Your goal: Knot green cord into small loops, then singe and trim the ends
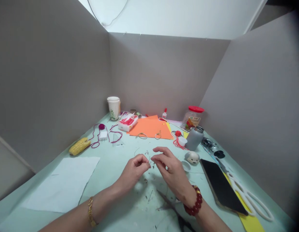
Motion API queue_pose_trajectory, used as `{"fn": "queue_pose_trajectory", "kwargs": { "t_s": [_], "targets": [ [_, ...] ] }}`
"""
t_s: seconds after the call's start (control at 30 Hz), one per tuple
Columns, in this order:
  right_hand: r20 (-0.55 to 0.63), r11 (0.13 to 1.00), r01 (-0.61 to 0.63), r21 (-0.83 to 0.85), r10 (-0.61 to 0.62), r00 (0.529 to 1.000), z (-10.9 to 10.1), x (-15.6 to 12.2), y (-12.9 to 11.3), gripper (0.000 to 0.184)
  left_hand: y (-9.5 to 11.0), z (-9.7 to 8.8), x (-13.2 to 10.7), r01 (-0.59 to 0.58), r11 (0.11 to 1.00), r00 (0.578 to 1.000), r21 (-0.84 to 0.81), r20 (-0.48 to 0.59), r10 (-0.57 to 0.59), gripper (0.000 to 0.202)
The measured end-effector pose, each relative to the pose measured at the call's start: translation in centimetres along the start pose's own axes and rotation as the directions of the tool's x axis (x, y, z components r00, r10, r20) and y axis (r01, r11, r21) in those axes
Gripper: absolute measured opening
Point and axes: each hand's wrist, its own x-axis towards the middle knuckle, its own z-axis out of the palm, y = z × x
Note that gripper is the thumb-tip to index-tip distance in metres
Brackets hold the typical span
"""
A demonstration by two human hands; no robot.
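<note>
"What are the hands doing?"

"The left hand (pixel 133 170) is pinching a thin strand (pixel 149 163) between nearly closed fingers, above the green surface (pixel 110 170)."

"And the right hand?"

"The right hand (pixel 170 170) is hovering half-curled just beside the strand. Whether it has hold, I cannot tell. Scissors (pixel 175 209) are lying open-bladed below it."

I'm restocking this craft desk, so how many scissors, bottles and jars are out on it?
Scissors: 2 (white-handled scissors, dark scissors)
Bottles: 2 (glue bottle, grey bottle)
Jars: 1 (jar with a red lid)
Total: 5
</note>
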Motion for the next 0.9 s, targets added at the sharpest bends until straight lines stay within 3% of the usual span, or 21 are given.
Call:
{"fn": "queue_pose_trajectory", "kwargs": {
  "t_s": [0.77, 0.83, 0.9],
  "targets": [
    [0.022, 0.997, -0.019, 0.073, 0.018, 1.000, -0.16, 0.32, -0.02, 0.020, 0.08, 0.04, -0.02, 0.007, 1.000, 1.000, 0.004, 0.013, -0.007, 0.011],
    [0.017, 0.988, -0.076, 0.134, 0.074, 0.997, -0.34, 0.41, 0.16, 0.018, 0.18, 0.07, -0.10, 0.018, 0.999, 1.000, -0.029, 0.002, -0.018, 0.012],
    [-0.008, 0.958, -0.203, 0.204, 0.208, 0.978, -0.57, 0.48, 0.32, 0.019, 0.09, 0.04, -0.13, 0.027, 0.997, 1.000, -0.076, -0.004, -0.027, 0.013]
  ]
}}
